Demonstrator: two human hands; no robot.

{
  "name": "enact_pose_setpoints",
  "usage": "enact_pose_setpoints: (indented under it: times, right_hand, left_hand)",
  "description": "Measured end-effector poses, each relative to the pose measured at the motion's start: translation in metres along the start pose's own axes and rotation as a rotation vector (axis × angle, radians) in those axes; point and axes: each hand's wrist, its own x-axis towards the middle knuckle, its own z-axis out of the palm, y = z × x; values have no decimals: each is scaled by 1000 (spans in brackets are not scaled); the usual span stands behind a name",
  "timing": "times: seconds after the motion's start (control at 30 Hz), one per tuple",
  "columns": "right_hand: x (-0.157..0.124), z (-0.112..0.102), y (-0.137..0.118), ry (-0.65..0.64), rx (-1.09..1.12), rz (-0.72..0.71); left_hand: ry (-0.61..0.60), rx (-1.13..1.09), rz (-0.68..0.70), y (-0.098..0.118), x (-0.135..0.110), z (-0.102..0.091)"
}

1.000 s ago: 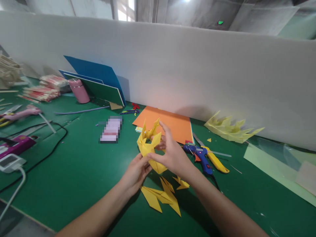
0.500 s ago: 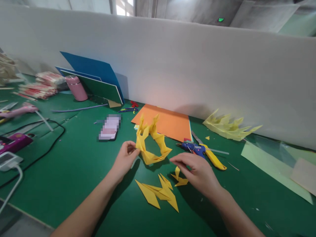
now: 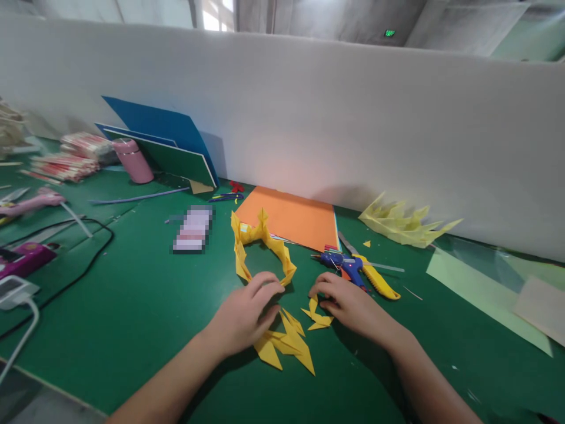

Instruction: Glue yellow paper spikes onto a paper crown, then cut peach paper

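Left hand (image 3: pixel 245 315) is lying palm down with the fingers loosely spread, not pinching anything. It sits on top of a bunch of pointy yellow folded pieces (image 3: pixel 286 347) on the green surface (image 3: pixel 132 312), and its fingertips reach up to the near end of the yellow paper ring (image 3: pixel 260 244). That ring is a spiky, crown-looking thing lying flat on the surface, just ahead of both hands, with its far side touching the edge of an orange sheet (image 3: pixel 295 218).

Right hand (image 3: pixel 353 306) is down low too, with the fingers curled in toward a small piece (image 3: pixel 318 317) of the same yellow paper. The fingers are touching it, but honestly I can't tell if it's actually pinched or just being nudged. The small piece is just beside the folded pieces, between the two hands.

Right behind the right hand there's a blue and yellow glue gun (image 3: pixel 357 268). Farther right, a pale yellow spiky paper thing (image 3: pixel 406 224) lies against the white wall. On the left there's a phone (image 3: pixel 192 229), a black cable (image 3: pixel 95 256) and a pink cup (image 3: pixel 132 160) in front of a blue board (image 3: pixel 163 126).
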Motion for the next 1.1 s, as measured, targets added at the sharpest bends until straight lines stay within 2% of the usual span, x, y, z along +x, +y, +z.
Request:
enact_pose_setpoints:
  times: [0.07, 0.2, 0.4, 0.53, 0.6, 0.77, 0.9, 1.0, 1.1]
  right_hand:
    - [1, 1, 1, 13, 29, -9]
    - [3, 1, 6, 34, 85, 6]
    - [6, -1, 8, 106, 200, 44]
    - [7, 1, 9, 146, 220, 34]
    - [6, 1, 10, 169, 222, 10]
    - [3, -1, 11, 195, 217, -53]
    - [2, -5, 4, 228, 186, -138]
    - [3, -3, -5, 254, 185, -213]
    - [6, 5, -15, 282, 169, -263]
  left_hand:
    - [-40, 21, -72, -3, 3, 7]
    - [1, -10, -85, -13, 13, 13]
    - [8, 70, 36, -8, 19, 16]
    - [64, 183, 138, -7, 23, 18]
    - [81, 200, 143, -9, 26, 17]
    - [51, 196, 53, -14, 29, 14]
    - [60, 91, -14, -2, 23, 10]
    - [-36, -58, -12, 9, 22, 13]
    - [-124, -125, -120, 13, 23, 20]
